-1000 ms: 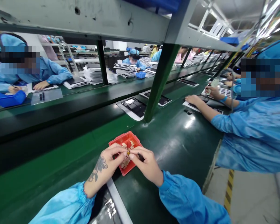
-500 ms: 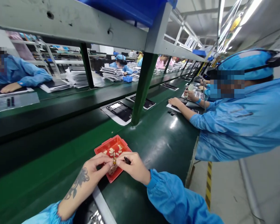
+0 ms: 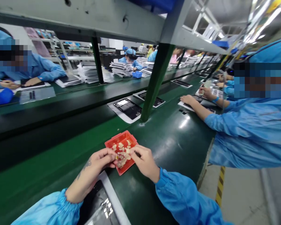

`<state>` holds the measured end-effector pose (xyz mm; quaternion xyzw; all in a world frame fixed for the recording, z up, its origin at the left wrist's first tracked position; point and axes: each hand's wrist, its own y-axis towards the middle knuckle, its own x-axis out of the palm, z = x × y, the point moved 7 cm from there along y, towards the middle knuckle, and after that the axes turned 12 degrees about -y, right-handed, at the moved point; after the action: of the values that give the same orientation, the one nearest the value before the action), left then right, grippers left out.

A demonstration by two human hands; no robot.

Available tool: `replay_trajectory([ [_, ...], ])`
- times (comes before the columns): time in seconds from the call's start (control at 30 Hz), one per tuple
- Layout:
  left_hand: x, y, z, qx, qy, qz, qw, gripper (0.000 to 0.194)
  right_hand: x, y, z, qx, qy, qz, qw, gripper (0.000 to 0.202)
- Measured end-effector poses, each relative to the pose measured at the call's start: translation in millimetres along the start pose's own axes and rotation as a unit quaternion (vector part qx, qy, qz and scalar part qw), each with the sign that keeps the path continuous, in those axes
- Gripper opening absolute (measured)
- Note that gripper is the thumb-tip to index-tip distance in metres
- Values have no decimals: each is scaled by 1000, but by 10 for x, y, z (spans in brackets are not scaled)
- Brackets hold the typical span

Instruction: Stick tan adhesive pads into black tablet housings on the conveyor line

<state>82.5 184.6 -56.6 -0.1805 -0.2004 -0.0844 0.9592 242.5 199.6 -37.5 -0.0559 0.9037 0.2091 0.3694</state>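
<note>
My left hand (image 3: 104,159) pinches a small yellow part (image 3: 116,157) between thumb and fingertips at the near left side of a red plastic bin (image 3: 123,171). Several pale, cream-coloured pieces (image 3: 121,162) lie loose in the bin. Over the bin's right side is my right hand (image 3: 144,161), closed, with a black pen-like tool (image 3: 137,154) tucked between its fingers. Its thumb and fingertip meet at a pale piece; whether they grip it I cannot tell. Below my left forearm lies a black device panel (image 3: 100,203) with a pale edge.
Opened black devices (image 3: 128,109) lie on white sheets beside a green post (image 3: 155,84). At right, a co-worker in blue (image 3: 248,125) works at the same green bench (image 3: 173,150). Another person sits across, near paper stacks (image 3: 90,73) and a blue bin (image 3: 1,97).
My hands, together over the bin half a second ago, are now apart. The right hand has moved right, to the pale pieces; the left keeps the yellow part. The view has shifted left.
</note>
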Motion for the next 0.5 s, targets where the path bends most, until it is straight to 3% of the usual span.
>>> replay_trajectory([
  [0.2, -266, -188, 17, 42, -12, 76, 996, 42, 64, 0, 61, -29, -43, 1, 999, 14],
  [0.5, -721, -891, -45, 99, 7, 125, 987, 71, -131, -2, -90, -41, -11, 88, 995, 21],
])
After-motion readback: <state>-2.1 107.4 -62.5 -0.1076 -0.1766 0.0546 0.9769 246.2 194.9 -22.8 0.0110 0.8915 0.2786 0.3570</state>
